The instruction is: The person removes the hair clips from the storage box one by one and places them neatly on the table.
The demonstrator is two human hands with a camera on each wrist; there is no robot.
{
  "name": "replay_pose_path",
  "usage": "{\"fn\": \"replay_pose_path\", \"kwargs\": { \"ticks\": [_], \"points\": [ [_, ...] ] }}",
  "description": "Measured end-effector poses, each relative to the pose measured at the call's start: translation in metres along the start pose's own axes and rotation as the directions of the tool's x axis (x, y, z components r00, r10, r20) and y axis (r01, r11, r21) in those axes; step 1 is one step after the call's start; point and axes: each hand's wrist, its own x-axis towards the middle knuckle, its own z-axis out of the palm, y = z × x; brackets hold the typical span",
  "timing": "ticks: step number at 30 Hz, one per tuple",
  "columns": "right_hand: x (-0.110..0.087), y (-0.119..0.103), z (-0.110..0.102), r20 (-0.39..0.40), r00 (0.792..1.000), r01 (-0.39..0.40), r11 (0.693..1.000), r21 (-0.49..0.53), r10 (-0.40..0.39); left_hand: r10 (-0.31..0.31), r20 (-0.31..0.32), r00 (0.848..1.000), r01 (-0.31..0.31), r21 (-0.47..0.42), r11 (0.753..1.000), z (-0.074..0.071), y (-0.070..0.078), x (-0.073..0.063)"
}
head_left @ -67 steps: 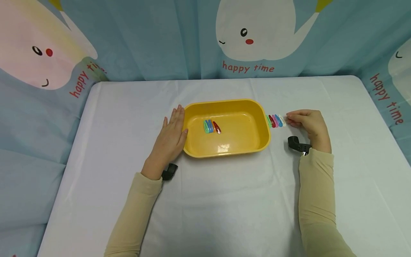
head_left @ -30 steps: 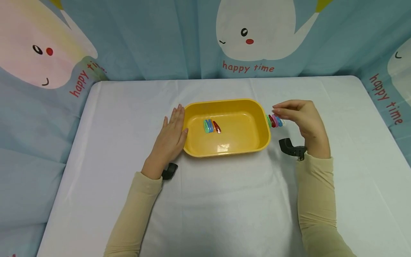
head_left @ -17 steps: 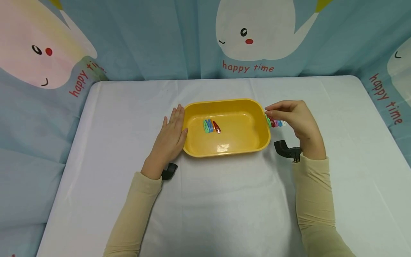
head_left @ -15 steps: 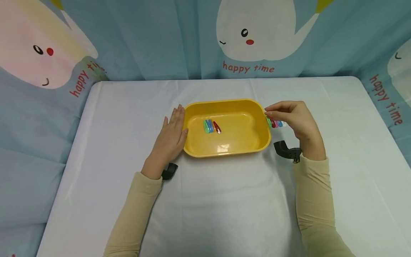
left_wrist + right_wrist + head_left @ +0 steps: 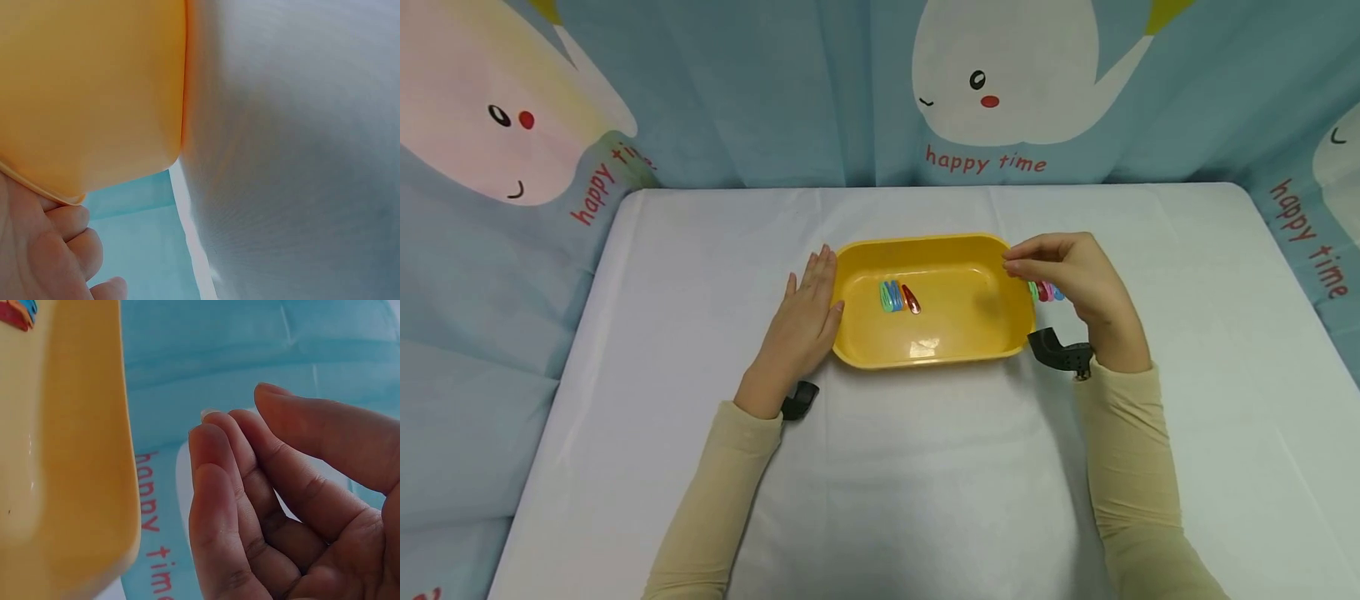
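Observation:
A yellow plastic tray (image 5: 955, 333) lies on the white-covered table. My left hand (image 5: 801, 321) rests flat along its left end, fingers straight and pointing away from me; the left wrist view shows the hand at the rim. Inside the tray, left of its middle, several snap hair clips (image 5: 892, 296) form a row, with a dark red clip (image 5: 912, 299) tilted at the right end. My right hand (image 5: 1071, 275) hovers over the tray's upper right corner. Its thumb (image 5: 325, 428) stands apart from the loosely bent fingers, and nothing shows between them.
Outside the tray's right end, another row of colourful hair clips (image 5: 1047, 291) lies on the tablecloth, partly hidden by my right hand. Black camera mounts sit at both wrists. A blue curtain (image 5: 760, 92) with printed whales hangs behind the table and along its sides.
My right hand has lifted from the far end of the outer clip row and moved left to above the tray's right corner. The left hand stays put. The head view has shifted slightly.

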Motion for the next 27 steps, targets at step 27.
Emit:
{"fn": "replay_pose_path", "kwargs": {
  "ticks": [27],
  "points": [
    [0.021,-0.017,0.040,0.177,0.984,-0.002,0.998,-0.061,0.013,-0.001,0.005,1.000,0.001,-0.001,1.000,-0.002,0.002,-0.001]
  ]
}}
